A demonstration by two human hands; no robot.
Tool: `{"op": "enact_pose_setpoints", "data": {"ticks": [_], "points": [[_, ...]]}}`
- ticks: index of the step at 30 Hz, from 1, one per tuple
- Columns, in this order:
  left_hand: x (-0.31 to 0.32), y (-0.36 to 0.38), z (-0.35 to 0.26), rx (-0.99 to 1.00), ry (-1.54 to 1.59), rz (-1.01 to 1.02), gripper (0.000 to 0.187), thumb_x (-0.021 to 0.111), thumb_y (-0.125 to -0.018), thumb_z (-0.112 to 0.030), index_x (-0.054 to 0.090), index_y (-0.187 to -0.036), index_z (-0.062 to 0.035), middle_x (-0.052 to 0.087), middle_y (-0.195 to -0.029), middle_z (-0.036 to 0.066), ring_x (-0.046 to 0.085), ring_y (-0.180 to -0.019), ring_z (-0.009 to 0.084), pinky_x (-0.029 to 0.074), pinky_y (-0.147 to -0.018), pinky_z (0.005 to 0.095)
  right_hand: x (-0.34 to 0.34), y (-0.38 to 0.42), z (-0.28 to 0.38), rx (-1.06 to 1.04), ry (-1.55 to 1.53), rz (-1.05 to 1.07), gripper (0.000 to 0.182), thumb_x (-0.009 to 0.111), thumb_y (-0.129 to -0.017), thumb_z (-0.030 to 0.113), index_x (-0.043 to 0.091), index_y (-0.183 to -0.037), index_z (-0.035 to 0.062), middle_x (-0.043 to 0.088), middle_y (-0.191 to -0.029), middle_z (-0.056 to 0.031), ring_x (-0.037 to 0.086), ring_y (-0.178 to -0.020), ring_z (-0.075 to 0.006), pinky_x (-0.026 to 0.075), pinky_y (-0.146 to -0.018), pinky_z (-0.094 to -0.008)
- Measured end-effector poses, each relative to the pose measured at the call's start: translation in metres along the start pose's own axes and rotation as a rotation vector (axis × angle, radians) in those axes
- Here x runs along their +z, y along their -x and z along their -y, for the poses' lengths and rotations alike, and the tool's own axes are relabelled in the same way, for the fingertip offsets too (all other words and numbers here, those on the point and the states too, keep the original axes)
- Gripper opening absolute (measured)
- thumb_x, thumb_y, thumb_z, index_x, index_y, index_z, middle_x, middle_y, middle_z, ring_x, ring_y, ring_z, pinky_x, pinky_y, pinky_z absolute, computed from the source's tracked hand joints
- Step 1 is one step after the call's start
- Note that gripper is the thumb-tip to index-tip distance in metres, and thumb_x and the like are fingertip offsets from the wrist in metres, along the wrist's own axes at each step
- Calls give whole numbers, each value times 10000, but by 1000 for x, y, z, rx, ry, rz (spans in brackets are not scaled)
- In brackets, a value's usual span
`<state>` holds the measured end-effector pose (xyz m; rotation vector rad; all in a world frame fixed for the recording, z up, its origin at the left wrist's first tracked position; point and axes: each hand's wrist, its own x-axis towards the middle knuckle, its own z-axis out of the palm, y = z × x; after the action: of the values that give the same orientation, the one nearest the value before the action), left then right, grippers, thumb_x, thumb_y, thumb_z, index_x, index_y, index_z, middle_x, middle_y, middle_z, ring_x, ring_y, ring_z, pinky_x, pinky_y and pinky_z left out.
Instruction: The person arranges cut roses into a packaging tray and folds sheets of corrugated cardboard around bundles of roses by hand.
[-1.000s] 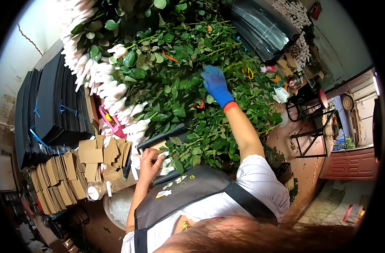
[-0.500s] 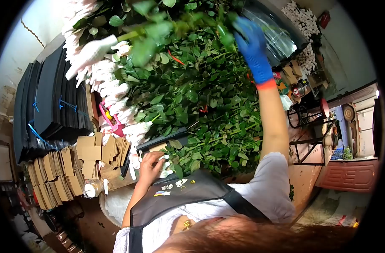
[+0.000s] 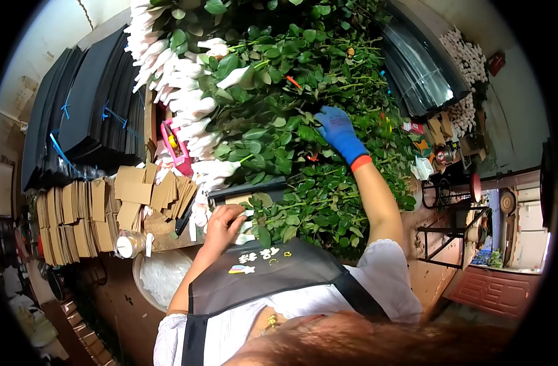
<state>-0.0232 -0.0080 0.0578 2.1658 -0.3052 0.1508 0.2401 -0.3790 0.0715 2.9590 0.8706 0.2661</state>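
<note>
Bare and with bent fingers, my left hand (image 3: 223, 227) is at the left end of a small row of white-covered rose heads (image 3: 245, 226), near the cardboard in a black holder (image 3: 248, 191). What its fingers close on is hidden. My right hand (image 3: 340, 133) wears a blue glove with a red cuff. Its fingers reach out over the rose leaves (image 3: 279, 140), and the tips dip partly out of sight among them. No stem shows in it. A white-covered rose (image 3: 235, 77) lies on the foliage farther up. More white-covered heads (image 3: 193, 110) line the pile's left side.
Stacked black sheets (image 3: 86, 104) tied with blue cord stand at left, above cardboard pieces (image 3: 77, 213). A pink tape dispenser (image 3: 176, 146) sits beside the flowers. A white-lined bin (image 3: 163, 277) is below. At right are dark plastic-wrapped sheets (image 3: 422, 64) and a black metal frame (image 3: 450, 232).
My right hand has come down and nearer across the foliage; the rose stem that was swinging beside it no longer shows in it. My left hand stays by the rose heads. The view has shifted.
</note>
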Motion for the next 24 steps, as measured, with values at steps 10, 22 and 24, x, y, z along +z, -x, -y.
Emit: {"op": "enact_pose_setpoints", "data": {"ticks": [10,22,24], "points": [[6,4,17,21,71,-16,224,784,-803,-93,722,-1014,-48,710,-963,83,641,-865,278,515,-774,364,-41,24,39,242,62,83,308,635,-781,62,693,-1055,190,685,-952,-104,648,-980,-313,512,-840,-429],[9,5,28,6,121,-17,200,776,-824,-139,728,-996,-49,715,-972,85,651,-886,279,519,-791,377,-163,130,14,33,-211,-277,583,553,-715,-146,697,-1190,161,635,-1078,-135,603,-1037,-347,495,-905,-409],[8,5,29,-30,104,5,200,793,-824,-154,729,-968,-31,714,-968,101,653,-863,239,516,-772,343,-140,143,33,3,-330,-249,561,558,-730,-137,704,-1186,156,647,-1077,-146,609,-1042,-347,503,-877,-398]]}}
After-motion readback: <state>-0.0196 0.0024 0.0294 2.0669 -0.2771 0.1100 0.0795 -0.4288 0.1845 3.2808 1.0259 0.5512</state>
